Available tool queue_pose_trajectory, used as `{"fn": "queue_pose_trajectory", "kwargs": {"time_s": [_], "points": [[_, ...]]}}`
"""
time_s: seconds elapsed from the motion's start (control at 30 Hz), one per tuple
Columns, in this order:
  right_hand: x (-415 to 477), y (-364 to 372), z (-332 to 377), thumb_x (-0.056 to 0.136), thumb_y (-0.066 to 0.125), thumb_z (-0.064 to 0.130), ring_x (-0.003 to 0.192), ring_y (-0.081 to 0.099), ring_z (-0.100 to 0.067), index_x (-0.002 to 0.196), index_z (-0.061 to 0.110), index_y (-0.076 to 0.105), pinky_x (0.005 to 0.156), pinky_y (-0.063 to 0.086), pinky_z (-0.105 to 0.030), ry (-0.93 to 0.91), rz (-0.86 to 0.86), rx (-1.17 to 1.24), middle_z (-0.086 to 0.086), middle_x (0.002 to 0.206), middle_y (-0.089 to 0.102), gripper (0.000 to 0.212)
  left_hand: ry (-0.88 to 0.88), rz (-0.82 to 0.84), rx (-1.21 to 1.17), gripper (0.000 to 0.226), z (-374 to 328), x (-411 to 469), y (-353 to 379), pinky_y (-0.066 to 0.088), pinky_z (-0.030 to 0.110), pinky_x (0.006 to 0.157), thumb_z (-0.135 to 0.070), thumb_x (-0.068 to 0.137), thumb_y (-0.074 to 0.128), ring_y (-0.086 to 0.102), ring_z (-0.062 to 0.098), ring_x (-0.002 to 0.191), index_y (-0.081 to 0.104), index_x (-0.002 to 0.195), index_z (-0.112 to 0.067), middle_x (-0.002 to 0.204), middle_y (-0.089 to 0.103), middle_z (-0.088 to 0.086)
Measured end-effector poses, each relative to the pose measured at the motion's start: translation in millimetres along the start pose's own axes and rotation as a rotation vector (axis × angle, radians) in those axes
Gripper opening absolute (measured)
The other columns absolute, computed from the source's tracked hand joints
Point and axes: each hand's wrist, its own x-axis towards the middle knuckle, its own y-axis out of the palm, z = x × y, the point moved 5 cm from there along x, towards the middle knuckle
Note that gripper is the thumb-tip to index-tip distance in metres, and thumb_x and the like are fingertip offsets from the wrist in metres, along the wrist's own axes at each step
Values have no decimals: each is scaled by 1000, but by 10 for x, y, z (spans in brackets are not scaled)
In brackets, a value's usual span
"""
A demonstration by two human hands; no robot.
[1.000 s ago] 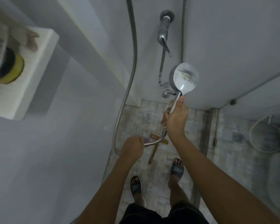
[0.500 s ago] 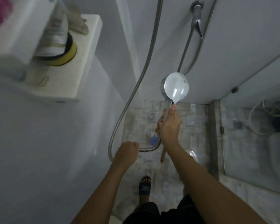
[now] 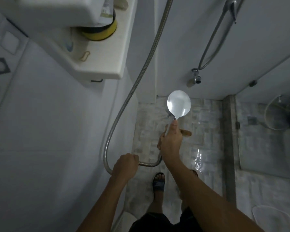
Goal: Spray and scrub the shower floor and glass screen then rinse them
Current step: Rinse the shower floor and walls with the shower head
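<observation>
Two hands: both on the shower line; looks like the rinse step.
Shelf (image 3: 97,67): upper left, on the wall; yellow-capped bottle (image 3: 99,33) on it, label too blurred to read.
Hose (image 3: 141,77): drops from above and loops low.
Left hand (image 3: 125,166): grip curled round the hose, likely taking up slack.
Shower head (image 3: 179,105): raised over the floor, smooth side to camera; water running or not, cannot tell.
Right hand (image 3: 171,141): grip wrapped round its handle, thumb along the stem, probably for aim.
Floor (image 3: 206,131): tiled, wet sheen.
Glass screen (image 3: 261,148): far right, well apart from the shower head.
</observation>
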Motion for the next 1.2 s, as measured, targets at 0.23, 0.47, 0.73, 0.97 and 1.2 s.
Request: {"fn": "queue_pose_trajectory", "kwargs": {"time_s": [0.23,0.47,0.73,0.97,1.2], "points": [[-299,61,-392,95,35,64,38,33,-16,73,10,46,39,31,-22,81,59,-101,-8,51,33,59,-50,4,86,50,382,-188,87,27,23,45,-30,104,35,41,10,49,40,56,-16,59,46,-3],[-589,113,-866,90,39,72,41,32,-15,72,13,40,40,31,-22,192,95,-135,-4,51,33,62,-89,46,124,50,768,-333,247,39,25,60,-35,103,34,53,21,66,57,70,-7,76,60,8],[-737,-129,-885,89,41,72,47,32,-20,71,15,39,41,33,-27,88,20,-158,-10,61,35,60,-66,79,119,44,757,-419,401,39,26,61,-34,103,34,54,20,69,46,64,-16,72,53,0],[-732,-156,-956,99,38,62,41,34,-17,76,12,43,39,32,-23,207,66,-139,-11,59,33,55,-30,92,173,42,711,-462,414,39,26,64,-32,103,35,55,19,74,46,67,-15,75,52,-1],[-823,-306,-1070,99,36,63,42,37,-17,70,14,38,38,35,-24,195,1,-210,-8,54,36,56,-45,140,158,44,745,-594,536,38,25,66,-34,104,34,54,18,76,43,64,-18,70,45,-6]]}}
